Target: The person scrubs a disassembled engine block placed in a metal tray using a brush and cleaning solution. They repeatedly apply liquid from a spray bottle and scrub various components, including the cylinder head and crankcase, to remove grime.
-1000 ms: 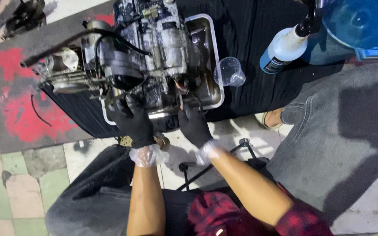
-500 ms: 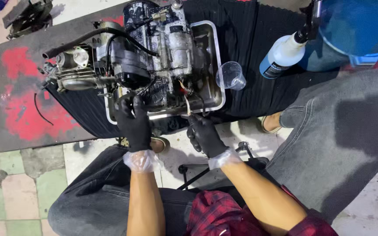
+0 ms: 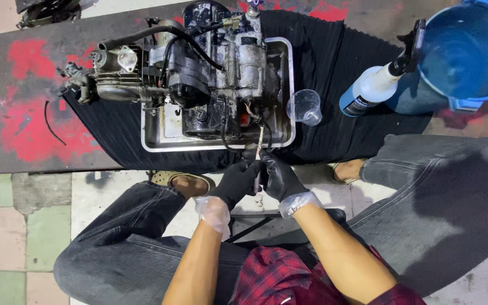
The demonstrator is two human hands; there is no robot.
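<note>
I count two hands of mine, left [image 3: 237,182] and right [image 3: 278,176], each in one black glove, so two gloves. One thin strip [image 3: 259,152] pinched between them. One greasy motorcycle engine [image 3: 199,73] sits in one metal tray [image 3: 162,133]. One clear plastic cup [image 3: 305,106], one spray bottle [image 3: 377,86], one blue bucket [image 3: 464,51]. One black ribbed mat [image 3: 334,62] on one red-stained desk [image 3: 24,113]. One sandalled foot [image 3: 179,181] down on the floor, and one loose black wire [image 3: 49,121].
</note>
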